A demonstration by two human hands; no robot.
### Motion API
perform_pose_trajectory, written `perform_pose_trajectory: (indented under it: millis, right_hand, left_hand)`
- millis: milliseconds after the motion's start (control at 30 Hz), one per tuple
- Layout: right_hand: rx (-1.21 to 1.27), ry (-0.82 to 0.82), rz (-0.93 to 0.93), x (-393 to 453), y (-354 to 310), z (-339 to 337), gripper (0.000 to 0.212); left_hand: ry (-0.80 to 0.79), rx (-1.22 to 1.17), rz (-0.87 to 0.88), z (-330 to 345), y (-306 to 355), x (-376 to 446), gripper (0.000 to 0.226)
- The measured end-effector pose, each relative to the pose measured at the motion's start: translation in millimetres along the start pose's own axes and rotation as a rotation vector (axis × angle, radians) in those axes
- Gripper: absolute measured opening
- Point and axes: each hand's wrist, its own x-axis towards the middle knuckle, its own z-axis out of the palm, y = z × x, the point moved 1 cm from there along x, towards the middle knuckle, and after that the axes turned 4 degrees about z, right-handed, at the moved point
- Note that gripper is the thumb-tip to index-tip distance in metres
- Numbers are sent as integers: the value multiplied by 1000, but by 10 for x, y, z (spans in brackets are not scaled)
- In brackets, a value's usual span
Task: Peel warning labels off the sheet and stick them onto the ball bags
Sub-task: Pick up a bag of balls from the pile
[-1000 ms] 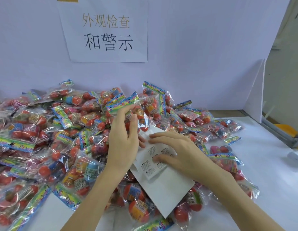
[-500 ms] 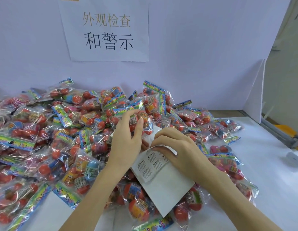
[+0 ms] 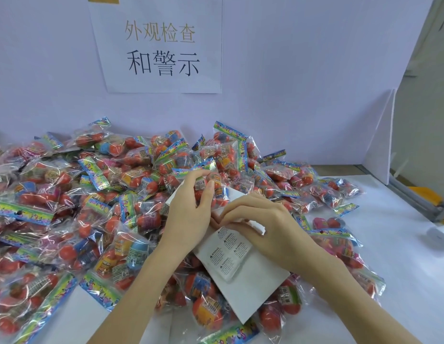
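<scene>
White table (image 3: 379, 247): matte, flat; lilac wall (image 3: 302, 70) behind, paper sign (image 3: 161, 45) stuck on.
Bags (image 3: 67, 219): crinkly clear plastic, round red balls, heaped across table.
Sheet (image 3: 250, 286): smooth white rectangle, tilted on heap; labels (image 3: 226, 254) glossy.
Left hand (image 3: 188, 217): grips one bag (image 3: 211, 184).
Right hand (image 3: 263, 227): fingertips curled, pinching at sheet's top.

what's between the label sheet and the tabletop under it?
In the head view, ball bags: the label sheet lies tilted on the pile, held by both hands, with bags showing beneath its lower edges. The bare table shows only to the right.
</scene>
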Motion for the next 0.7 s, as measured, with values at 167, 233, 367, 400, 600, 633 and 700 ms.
perform_pose_trajectory:
  millis: [167, 233, 367, 400, 600, 633, 700]
  right_hand:
    - [105, -228, 198, -23, 12, -71, 17]
    - [103, -257, 213, -13, 10, -88, 20]
    - [74, -156, 163, 4, -24, -53, 14]
    - [68, -130, 144, -2, -27, -56, 13]
    - [17, -83, 92, -10, -22, -82, 2]
    - [10, -83, 81, -9, -25, -83, 1]
    - [0, -78, 61, -8, -30, -90, 3]
  left_hand:
    - [-15, 1, -1, 9, -9, -9, 28]
    - [-22, -3, -10, 12, -11, -7, 29]
    - [-32, -22, 0, 12, 12, -6, 26]
    - [-40, -55, -6, 15, 15, -14, 23]
    - [-29, -104, -17, 8, 30, -26, 17]
    - [-35, -103, -23, 10, 21, -21, 18]
    - [-44, -67, -22, 16, -7, -11, 21]
